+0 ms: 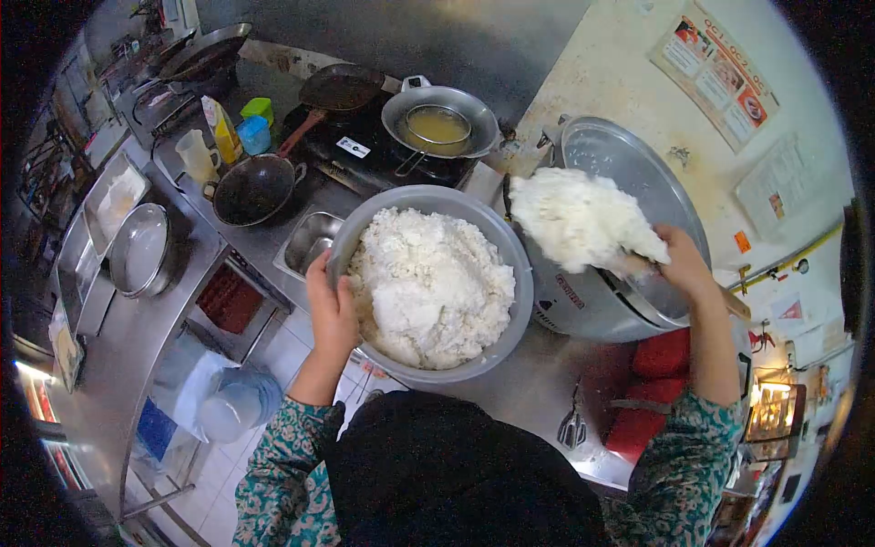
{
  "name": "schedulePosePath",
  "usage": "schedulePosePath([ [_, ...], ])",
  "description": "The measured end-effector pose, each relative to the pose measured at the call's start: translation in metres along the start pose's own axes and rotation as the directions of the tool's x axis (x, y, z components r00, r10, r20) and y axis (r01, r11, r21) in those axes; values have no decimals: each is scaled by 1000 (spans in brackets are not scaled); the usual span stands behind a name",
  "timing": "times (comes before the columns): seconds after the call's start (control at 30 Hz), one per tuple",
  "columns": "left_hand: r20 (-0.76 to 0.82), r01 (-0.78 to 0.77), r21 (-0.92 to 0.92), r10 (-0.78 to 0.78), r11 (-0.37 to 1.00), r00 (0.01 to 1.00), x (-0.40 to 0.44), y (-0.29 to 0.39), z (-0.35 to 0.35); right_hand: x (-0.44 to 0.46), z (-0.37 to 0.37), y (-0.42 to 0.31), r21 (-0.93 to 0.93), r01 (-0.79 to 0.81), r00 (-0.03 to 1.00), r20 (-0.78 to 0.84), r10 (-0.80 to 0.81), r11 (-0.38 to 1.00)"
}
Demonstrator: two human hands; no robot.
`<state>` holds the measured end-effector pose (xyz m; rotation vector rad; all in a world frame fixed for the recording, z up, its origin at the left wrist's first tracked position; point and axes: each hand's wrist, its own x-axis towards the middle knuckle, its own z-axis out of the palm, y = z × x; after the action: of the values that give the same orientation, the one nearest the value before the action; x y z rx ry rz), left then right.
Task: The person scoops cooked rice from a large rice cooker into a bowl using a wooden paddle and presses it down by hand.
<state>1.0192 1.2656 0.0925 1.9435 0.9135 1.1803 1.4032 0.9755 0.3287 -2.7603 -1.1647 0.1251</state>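
My left hand (pixel 333 314) is closed on the left rim of a round grey basin (pixel 523 301), thumb over the edge. White cooked rice (pixel 433 287) is heaped in the basin above its rim. On the right, my right hand (pixel 684 264) is wrapped round a rice paddle whose wooden handle (pixel 736 305) shows past my wrist. A large, blurred mound of rice (pixel 583 219) covers the paddle's blade. That load hangs over the edge of a big metal rice cooker (pixel 583 305), right of the basin. The cooker's inside is partly hidden by the rice and my hand.
Behind the basin, a metal wok (pixel 490 123) with a strainer in yellowish liquid sits on a stove. Left of it are a dark wok (pixel 255 190), a frying pan (pixel 342 88) and a small steel tray (pixel 312 239). Metal tongs (pixel 572 427) lie near the counter's front edge.
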Motion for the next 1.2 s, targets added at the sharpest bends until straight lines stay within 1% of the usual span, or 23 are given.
schedulePosePath([
  [0.03, 5, -10, 24, 10, 1000, 1000, 0, -3, 0, 5, 6, -9, -132, 2, 1000, -25, -6, 991],
  [0.1, 19, -30, 27, 29, 999, 999, 1, 0, -4, -11, 13, -90, -352, -145, 955, -296, 37, 925],
  [0.17, 11, -70, 33, 69, 997, 998, 0, -1, -4, -38, 27, -170, -524, -151, 956, -292, -10, 838],
  [0.23, 3, -75, 10, 75, 997, 997, -1, -3, -4, -39, 105, -179, -705, -76, 933, -301, -200, 705],
  [0.27, -2, -81, -7, 81, 997, 997, 0, -3, -5, -54, 145, -194, -783, -11, 815, -368, -449, 622],
  [0.33, -11, -91, -27, 91, 995, 996, 1, 0, -8, -73, 207, -216, -774, -88, 854, -382, -353, 627],
  [0.37, 2, -87, -27, 87, 996, 996, 2, 1, -9, -80, 213, -223, -765, -111, 843, -410, -347, 634],
  [0.5, 22, -108, -7, 108, 994, 994, 3, 0, -10, -85, 190, -212, -757, 7, 798, -389, -460, 653],
  [0.53, 35, -133, -11, 133, 991, 990, 5, 0, -10, -87, 170, -204, -745, -28, 810, -407, -422, 666],
  [0.6, 49, -146, -24, 147, 989, 988, 6, 1, -12, -88, 115, -203, -553, 23, 930, -293, -221, 833],
  [0.67, 50, -123, -44, 125, 991, 991, 5, 2, -12, -100, 112, -205, -542, -6, 905, -360, -226, 841],
  [0.73, 91, -146, -70, 153, 987, 984, 7, 3, -14, -115, 132, -210, -666, 85, 899, -269, -345, 741],
  [0.77, 90, -146, -42, 149, 988, 985, 7, 1, -13, -116, 137, -210, -555, 131, 916, -249, -315, 821],
  [0.8, 89, -147, -14, 148, 989, 985, 8, 1, -11, -116, 129, -200, -553, 95, 920, -269, -284, 828],
  [0.87, 107, -164, -33, 167, 986, 980, 8, 3, -11, -106, 90, -165, -164, 16, 967, -249, -57, 986],
  [0.9, 105, -162, -41, 165, 986, 981, 8, 1, -10, -108, 52, -151, -78, 29, 957, -286, -51, 996],
  [0.93, 103, -156, -49, 160, 987, 982, 8, 0, -9, -113, 22, -135, -66, 3, 924, -381, -28, 998],
  [0.97, 110, -149, -40, 152, 988, 982, 9, 6, -12, -118, -1, -117, -124, 47, 815, -568, -110, 991],
  [1.03, 86, -169, -13, 169, 986, 982, 7, 0, -8, -122, -58, -92, -13, -150, 811, -574, 115, 989],
  [1.07, 88, -148, 14, 146, 989, 985, 7, -2, -7, -119, -80, -76, -99, -173, 786, -613, 77, 980],
  [1.1, 86, -114, -34, 116, 993, 989, 7, -4, -6, -108, -91, -38, -145, -77, 750, -660, -39, 986],
  [1.17, 77, -58, -102, 66, 993, 995, 1, -5, -3, -80, -108, 17, -180, -68, 751, -656, -68, 981],
  [1.2, 68, -50, -125, 59, 991, 996, 1, -4, 0, -70, -111, 37, -237, -128, 792, -608, -44, 963],
])
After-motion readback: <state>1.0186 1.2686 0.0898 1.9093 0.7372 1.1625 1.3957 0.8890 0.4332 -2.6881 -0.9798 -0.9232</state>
